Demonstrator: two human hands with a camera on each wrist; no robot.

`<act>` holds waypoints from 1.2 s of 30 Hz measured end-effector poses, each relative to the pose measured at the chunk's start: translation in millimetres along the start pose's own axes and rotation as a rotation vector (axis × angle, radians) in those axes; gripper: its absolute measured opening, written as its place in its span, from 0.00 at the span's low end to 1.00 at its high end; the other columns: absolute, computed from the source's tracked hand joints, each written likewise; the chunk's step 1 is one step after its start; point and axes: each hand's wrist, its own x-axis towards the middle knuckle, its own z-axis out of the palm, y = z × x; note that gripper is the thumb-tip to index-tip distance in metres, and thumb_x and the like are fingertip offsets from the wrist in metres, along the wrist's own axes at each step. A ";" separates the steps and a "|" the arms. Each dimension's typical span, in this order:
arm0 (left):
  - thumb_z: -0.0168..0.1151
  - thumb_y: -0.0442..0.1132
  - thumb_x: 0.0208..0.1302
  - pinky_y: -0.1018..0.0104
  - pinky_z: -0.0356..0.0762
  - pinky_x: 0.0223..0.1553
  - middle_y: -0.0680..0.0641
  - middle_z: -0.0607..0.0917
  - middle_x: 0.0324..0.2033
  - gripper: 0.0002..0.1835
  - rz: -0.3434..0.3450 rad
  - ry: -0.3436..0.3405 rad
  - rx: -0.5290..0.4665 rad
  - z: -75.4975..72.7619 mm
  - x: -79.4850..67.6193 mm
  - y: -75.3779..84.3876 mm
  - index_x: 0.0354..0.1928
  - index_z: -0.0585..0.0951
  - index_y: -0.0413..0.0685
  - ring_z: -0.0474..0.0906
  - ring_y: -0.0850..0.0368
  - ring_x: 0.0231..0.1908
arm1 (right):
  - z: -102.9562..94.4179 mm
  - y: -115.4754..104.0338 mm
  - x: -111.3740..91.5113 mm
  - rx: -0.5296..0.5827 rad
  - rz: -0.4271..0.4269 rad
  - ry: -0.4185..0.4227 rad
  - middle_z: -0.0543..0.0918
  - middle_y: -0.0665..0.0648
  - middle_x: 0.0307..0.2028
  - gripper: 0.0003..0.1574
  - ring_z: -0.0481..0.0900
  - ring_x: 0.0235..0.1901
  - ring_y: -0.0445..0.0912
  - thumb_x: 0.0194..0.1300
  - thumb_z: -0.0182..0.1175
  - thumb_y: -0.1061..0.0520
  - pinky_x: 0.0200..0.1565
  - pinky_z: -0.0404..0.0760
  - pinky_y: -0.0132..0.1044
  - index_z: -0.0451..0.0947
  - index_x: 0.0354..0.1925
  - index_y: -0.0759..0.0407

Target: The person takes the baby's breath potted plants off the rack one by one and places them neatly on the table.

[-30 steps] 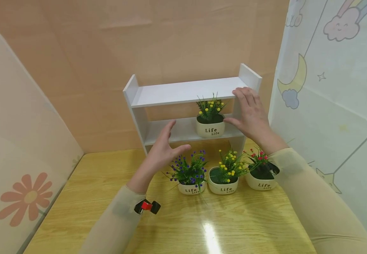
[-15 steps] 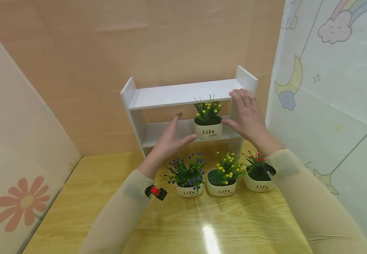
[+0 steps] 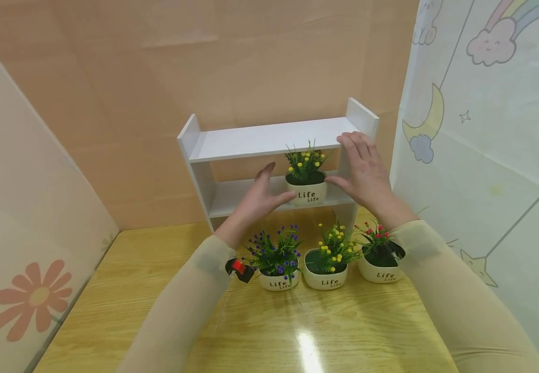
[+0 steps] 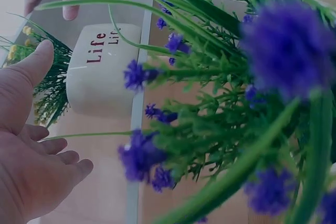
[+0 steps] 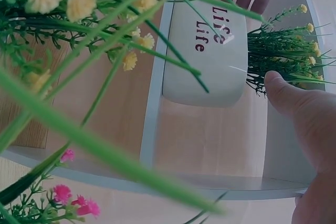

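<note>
A cream pot with yellow flowers (image 3: pixel 307 191), marked "Life", stands upright on the middle board of the white shelf (image 3: pixel 269 140). My left hand (image 3: pixel 257 199) is at the pot's left side, thumb tip right at its front and fingers extended behind. At the right, my right hand (image 3: pixel 364 168) has its thumb pointing at the pot's rim, while its fingers overlap the front edge of the top board in the head view. The left wrist view shows the left hand (image 4: pixel 31 145) spread beside the pot. In the right wrist view the thumb of the right hand (image 5: pixel 310 119) overlaps the leaves.
On the wooden table (image 3: pixel 157 290), in front of the shelf, stand three more cream pots: one with purple flowers (image 3: pixel 276 256), one with yellow flowers (image 3: pixel 332 259) and one with red flowers (image 3: pixel 381 259). Walls rise behind and on both sides. Both forearms pass close to these plants.
My left hand has moved right and slightly up, to the left side of the shelf pot. The right hand has stayed nearly still, and the head view has shifted a little.
</note>
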 end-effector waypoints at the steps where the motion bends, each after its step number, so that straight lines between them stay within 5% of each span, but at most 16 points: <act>1: 0.75 0.62 0.71 0.40 0.60 0.81 0.42 0.53 0.88 0.61 -0.005 -0.002 -0.001 1.1 1.4 -0.4 0.91 0.47 0.52 0.53 0.41 0.85 | 0.2 0.1 0.0 0.001 -0.001 -0.001 0.62 0.69 0.78 0.67 0.55 0.80 0.65 0.59 0.87 0.50 0.84 0.48 0.52 0.57 0.81 0.64; 36: 0.77 0.56 0.72 0.44 0.65 0.79 0.35 0.57 0.85 0.60 0.035 -0.052 -0.020 35.0 36.4 -0.3 0.89 0.48 0.40 0.58 0.40 0.83 | 0.5 0.0 -1.6 0.013 -0.020 0.020 0.62 0.69 0.79 0.67 0.54 0.80 0.65 0.59 0.87 0.50 0.84 0.49 0.53 0.57 0.81 0.65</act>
